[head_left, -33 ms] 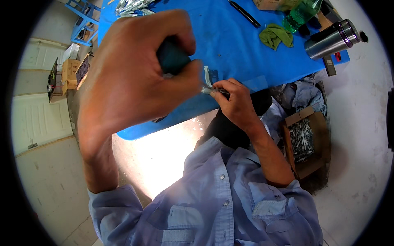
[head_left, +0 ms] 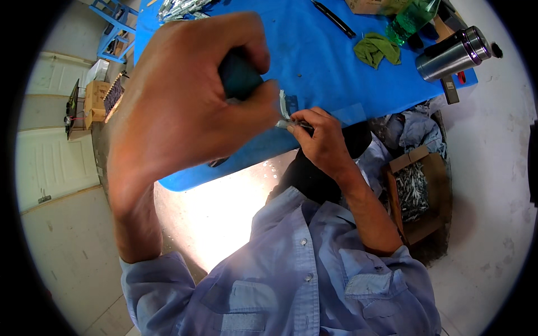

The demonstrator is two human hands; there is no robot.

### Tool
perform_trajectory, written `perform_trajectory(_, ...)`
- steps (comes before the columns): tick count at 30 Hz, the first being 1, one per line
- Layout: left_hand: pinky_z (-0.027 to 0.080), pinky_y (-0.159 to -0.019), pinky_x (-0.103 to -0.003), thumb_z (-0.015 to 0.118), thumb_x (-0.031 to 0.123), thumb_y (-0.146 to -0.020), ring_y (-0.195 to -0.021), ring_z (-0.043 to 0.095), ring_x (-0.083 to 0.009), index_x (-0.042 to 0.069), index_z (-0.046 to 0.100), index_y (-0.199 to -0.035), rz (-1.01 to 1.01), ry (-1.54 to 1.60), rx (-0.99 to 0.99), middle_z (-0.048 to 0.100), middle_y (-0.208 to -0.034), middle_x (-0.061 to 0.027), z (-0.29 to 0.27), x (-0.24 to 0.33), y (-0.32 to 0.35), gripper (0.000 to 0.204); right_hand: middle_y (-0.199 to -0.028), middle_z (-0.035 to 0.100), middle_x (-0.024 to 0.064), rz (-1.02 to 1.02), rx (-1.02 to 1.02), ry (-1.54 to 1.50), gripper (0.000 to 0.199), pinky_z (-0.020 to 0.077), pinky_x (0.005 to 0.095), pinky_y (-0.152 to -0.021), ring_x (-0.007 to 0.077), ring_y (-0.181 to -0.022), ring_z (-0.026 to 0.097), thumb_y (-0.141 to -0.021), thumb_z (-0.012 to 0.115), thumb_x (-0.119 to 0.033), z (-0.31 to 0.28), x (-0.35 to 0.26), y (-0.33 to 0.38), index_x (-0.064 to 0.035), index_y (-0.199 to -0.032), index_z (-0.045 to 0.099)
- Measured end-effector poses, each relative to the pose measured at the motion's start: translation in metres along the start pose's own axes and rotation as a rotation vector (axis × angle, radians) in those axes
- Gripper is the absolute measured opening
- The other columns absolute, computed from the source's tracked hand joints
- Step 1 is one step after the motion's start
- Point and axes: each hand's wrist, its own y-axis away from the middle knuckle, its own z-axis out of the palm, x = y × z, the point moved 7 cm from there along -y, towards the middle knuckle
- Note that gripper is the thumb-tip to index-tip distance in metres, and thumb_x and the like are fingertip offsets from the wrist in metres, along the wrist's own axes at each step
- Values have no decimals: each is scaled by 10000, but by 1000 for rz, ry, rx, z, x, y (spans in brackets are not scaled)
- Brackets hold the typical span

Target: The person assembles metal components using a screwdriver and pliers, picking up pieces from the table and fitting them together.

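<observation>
My left hand (head_left: 188,98), large and close to the camera, is wrapped round a dark green, rounded thing (head_left: 240,75). Most of that thing is hidden in the palm, so its kind cannot be made out. My right hand (head_left: 322,137) is closed in a pinch at the table's near edge. Between its thumb and fingers is a small silvery piece (head_left: 284,124), with something dark beside it. A short whitish strip (head_left: 282,102) stands up just beyond the pinched fingertips. My left thumb partly covers the space next to it.
On the blue-covered table (head_left: 319,67) lie a heap of silvery strips (head_left: 182,8), a black pen (head_left: 334,19) and a green cloth (head_left: 376,49). A green bottle (head_left: 413,21) and steel flask (head_left: 453,55) are at the right. Beside me, a cardboard box (head_left: 437,193) holds silvery shreds.
My left hand has shifted very slightly to the right with the dark green thing. My right hand looks unmoved.
</observation>
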Motion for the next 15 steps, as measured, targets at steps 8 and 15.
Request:
perform_trajectory(8, 474, -569, -285, 763, 106, -789, -617, 603, -122, 58, 631, -819, -33, -80, -45, 619, -718, -46, 4, -14, -16, 144, -881, 668, 158, 14, -6, 18, 173, 498, 436, -705, 356, -796, 649, -867, 778, -92, 0, -3, -2, 6, -1000, 726)
perform_trajectory(15, 465, -548, -283, 778, 169, -815, -598, 605, -116, 75, 656, -829, -28, -103, -79, 609, -682, -35, 7, -22, -25, 154, -901, 667, 171, 36, -22, 33, 185, 506, 449, -719, 372, -807, 653, -873, 765, -106, 1, 0, -3, 12, -1010, 726)
